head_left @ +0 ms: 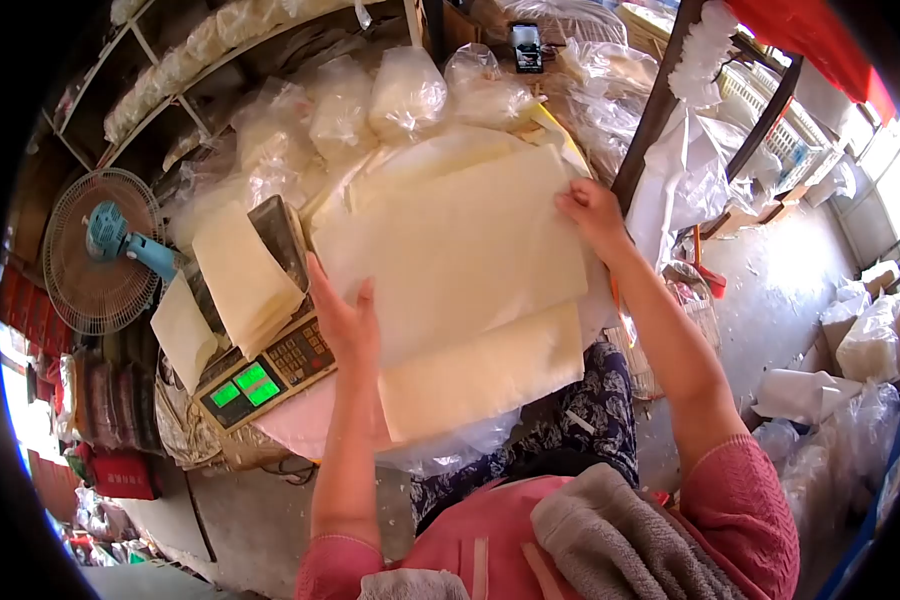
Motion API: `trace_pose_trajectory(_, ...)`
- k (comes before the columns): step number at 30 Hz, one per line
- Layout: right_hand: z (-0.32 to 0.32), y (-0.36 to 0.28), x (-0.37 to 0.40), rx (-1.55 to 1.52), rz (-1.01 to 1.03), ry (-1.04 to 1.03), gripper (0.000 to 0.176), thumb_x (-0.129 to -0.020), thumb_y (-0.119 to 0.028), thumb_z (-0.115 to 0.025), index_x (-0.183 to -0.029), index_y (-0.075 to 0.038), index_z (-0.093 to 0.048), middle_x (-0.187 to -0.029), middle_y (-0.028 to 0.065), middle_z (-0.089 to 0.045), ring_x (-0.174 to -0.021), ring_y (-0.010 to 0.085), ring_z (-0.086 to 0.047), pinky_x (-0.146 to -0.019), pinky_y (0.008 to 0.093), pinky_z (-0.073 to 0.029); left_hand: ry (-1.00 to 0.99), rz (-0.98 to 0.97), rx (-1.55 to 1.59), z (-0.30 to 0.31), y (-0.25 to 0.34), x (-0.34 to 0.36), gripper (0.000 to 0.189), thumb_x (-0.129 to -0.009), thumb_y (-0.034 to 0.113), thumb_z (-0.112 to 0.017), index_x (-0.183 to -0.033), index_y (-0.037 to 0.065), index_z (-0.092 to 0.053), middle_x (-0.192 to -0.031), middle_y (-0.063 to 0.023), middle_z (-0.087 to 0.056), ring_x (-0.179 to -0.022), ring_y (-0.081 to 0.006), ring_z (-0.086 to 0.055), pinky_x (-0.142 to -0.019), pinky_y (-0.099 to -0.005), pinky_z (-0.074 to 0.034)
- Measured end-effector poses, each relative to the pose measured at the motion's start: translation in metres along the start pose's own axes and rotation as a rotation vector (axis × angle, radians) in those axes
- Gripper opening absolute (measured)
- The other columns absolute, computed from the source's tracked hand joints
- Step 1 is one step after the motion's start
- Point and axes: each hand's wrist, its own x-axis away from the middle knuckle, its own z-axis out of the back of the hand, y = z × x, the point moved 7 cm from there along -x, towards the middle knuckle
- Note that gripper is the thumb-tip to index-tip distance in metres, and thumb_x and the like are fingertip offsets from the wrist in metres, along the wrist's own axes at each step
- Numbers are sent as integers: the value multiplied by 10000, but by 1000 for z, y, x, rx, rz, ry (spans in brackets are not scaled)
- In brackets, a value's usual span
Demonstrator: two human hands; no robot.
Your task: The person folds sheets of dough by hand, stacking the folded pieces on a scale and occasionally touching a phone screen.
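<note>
Large, thin cream sheets (460,240) lie stacked on the work surface in front of me, with a lower sheet (485,375) sticking out toward my lap. At the upper right edge of the stack, my right hand (592,215) pinches the sheets' corner. My left hand (345,315) is upright beside the stack's left edge, thumb and fingers apart, holding nothing. Left of it, a digital scale (285,365) with green displays carries a folded pile of cream sheets (242,275). Another folded sheet (185,335) lies at the scale's left side.
Filled clear plastic bags (408,95) line the back of the surface, near a phone (527,48). A fan (105,240) stands at the left. Shelves (200,75) hold more bags. A dark post (660,105) rises at the right, near crates (770,110).
</note>
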Motion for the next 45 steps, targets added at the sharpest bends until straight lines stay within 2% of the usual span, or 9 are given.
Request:
trace_pose_trajectory(4,-30,48,-47,351,-15,120,222,-808,-210,-643,-933,-30,-606,-808,116,-649,-750,234,-627,-679,358,-480,-435,-403,-454,-50,29,38,611,-868,428,-548,-1362,103,-399,-1422,-155,-352,-1334,-357,-286,-1038,-589,-229)
trace_pose_trajectory(9,-49,78,-61,634,-11,178,249,-801,-221,-616,-980,-51,-595,-878,186,-640,-856,367,-610,-740,461,-471,-735,-268,-436,-82,1,99,632,-852,503,-542,-1360,148,-417,-1421,-121,-365,-1328,-347,-295,-1060,-617,-123)
trace_pose_trajectory(16,-62,10,-11,906,305,75,510,-844,-237,-589,-1298,-66,-433,-1334,171,-445,-1132,356,-488,-890,449,-437,-716,-235,-362,-86,-10,114,610,-838,438,-592,-1336,123,-438,-1397,-151,-387,-1282,-395,-340,-1004,-631,-249)
trace_pose_trajectory(23,-114,45,78,1062,423,-382,485,-931,-307,-437,-1392,-172,-367,-1497,105,-236,-1397,308,-152,-1097,548,-153,-635,-467,-432,-94,-18,115,614,-824,346,-619,-1353,121,-403,-1315,-152,-471,-1128,-400,-494,-874,-498,-454)
trace_pose_trajectory(28,-110,-38,115,552,424,-491,214,-897,-210,-556,-1020,-73,-665,-1080,103,-650,-1085,295,-583,-854,399,-497,-893,-437,-514,-102,-20,91,590,-803,178,-590,-1348,92,-381,-1093,-114,-586,-920,-282,-626,-662,-363,-548)
trace_pose_trajectory(31,-106,-14,159,-163,-583,-744,258,-896,-259,-581,-1029,-46,-640,-1070,106,-646,-1045,271,-604,-791,388,-530,-789,-506,-447,-93,-7,87,566,-794,126,-555,-1334,80,-393,-941,-86,-606,-759,-208,-655,-562,-328,-543)
trace_pose_trajectory(35,-63,21,124,-865,-673,-23,401,-878,-230,-602,-1220,-38,-517,-1095,129,-630,-1020,267,-618,-782,379,-538,-960,-421,-495,-75,28,119,569,-827,150,-535,-1364,93,-354,-968,-122,-636,-760,-301,-654,-631,-405,-534)
trace_pose_trajectory(41,-61,-116,74,68,-1,-136,293,-884,-173,-589,-1113,10,-593,-1046,65,-627,-887,138,-600,-685,321,-483,-761,-229,70,-30,68,106,814,-808,311,-668,-1420,3,-230,-1316,-253,-433,-1181,-356,-489,-944,-411,-441)
trace_pose_trajectory(45,-76,-217,114,180,577,-435,344,-800,-96,-634,-1139,-36,-607,-1090,125,-638,-974,260,-619,-834,348,-484,-623,253,481,-12,28,88,932,-776,304,-739,-1440,0,-160,-1405,-228,-356,-1311,-313,-357,-1055,-386,-313)
